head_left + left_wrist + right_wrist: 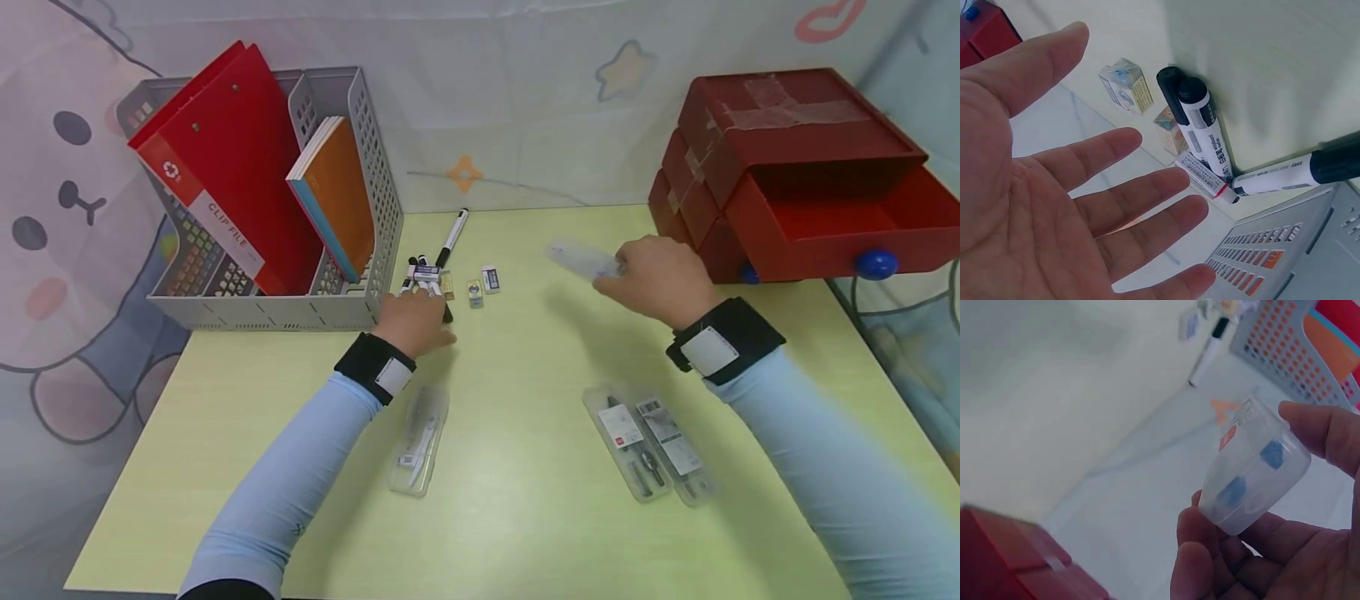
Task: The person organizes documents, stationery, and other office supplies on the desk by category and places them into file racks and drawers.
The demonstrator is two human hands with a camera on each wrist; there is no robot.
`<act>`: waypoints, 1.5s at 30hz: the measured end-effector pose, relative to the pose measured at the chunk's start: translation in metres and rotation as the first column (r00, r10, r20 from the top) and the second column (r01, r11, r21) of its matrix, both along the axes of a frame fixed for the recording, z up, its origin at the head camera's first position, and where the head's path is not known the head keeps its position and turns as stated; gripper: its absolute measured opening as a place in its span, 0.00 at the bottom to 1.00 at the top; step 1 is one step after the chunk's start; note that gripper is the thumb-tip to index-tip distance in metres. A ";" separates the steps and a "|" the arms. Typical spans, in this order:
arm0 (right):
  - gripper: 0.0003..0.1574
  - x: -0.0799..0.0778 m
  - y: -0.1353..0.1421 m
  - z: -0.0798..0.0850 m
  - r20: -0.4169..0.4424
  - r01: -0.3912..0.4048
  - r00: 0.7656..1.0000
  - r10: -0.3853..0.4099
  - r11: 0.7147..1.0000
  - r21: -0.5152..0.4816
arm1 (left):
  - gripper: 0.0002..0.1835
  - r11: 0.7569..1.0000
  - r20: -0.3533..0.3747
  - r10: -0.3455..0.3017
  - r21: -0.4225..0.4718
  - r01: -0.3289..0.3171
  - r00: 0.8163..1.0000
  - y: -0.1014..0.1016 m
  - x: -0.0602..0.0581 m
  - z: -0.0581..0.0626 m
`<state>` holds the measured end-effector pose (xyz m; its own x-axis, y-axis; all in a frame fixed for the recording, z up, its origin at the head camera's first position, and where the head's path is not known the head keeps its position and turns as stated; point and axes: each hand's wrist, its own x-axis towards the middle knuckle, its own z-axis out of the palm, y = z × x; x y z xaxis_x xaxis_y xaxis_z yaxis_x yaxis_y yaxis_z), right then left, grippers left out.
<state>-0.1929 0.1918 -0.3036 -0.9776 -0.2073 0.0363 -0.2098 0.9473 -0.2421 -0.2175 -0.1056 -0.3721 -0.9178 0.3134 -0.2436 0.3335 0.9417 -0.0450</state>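
My right hand (pixel 663 279) holds a clear plastic case (pixel 577 258) above the table, left of the red drawers. In the right wrist view, thumb and fingers grip the case (pixel 1254 465) at one end, and blue patches show through it. My left hand (pixel 411 323) reaches over the marker pile beside the grey organizer. Seen from the left wrist, its fingers are extended with nothing in the palm, close to two side-by-side whiteboard markers (pixel 1210 137), another marker (pixel 1285 172) and a sleeved eraser (pixel 1200 175). A small boxed item (pixel 1125 87) lies by them.
The grey organizer (pixel 322 313) holds a red clip file (pixel 225 167) and books (pixel 341 200). Red drawers (pixel 810 125) stand at right, with one drawer (pixel 832 242) pulled out. Clear cases lie on the table, one at left (pixel 420 442) and a pair (pixel 626 442) at right.
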 end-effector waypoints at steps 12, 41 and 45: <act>0.33 0.005 0.053 0.069 -0.089 0.214 0.971 -0.220 0.974 -0.076 | 0.25 1.000 0.007 0.003 0.015 -0.003 1.000 0.000 0.001 0.000; 0.47 0.018 0.141 0.089 0.096 0.365 0.925 -0.368 0.930 0.048 | 0.27 0.999 0.005 -0.010 0.030 0.010 1.000 0.003 0.005 0.002; 0.49 0.011 0.143 0.084 0.114 0.304 0.944 -0.309 0.951 0.060 | 0.26 1.000 0.011 -0.008 0.030 0.008 1.000 0.003 0.004 0.000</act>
<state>-0.1820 0.3352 -0.2198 -0.9906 0.1044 -0.0878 0.1207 0.9708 -0.2073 -0.2133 -0.1024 -0.3719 -0.9124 0.3284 -0.2443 0.3416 0.9397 -0.0128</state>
